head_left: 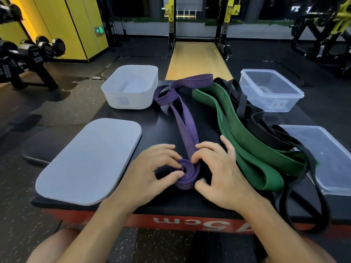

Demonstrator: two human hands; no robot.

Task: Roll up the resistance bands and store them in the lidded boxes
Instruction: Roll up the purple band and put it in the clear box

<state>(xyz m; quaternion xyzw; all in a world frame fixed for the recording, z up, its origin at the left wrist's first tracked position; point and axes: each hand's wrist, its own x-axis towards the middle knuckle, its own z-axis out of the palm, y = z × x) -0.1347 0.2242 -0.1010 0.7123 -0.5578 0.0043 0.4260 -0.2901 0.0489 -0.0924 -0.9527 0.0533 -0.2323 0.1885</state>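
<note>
Purple resistance band point(187, 130): soft, grippy rubber, probably springs open if released. Left hand point(150, 169) pinches coil point(187, 180) core; right hand point(220, 168) curls round its 3 o'clock rim. Keep hold there.

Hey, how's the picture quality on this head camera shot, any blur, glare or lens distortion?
Head view: dim indoor light, brightest on the yellow wall; wide-angle bending bows the frame edges; the left hand, right hand and purple band look sharp, while the dumbbells at far left look soft; no hard glare, only a faint sheen on the clear box.
</note>
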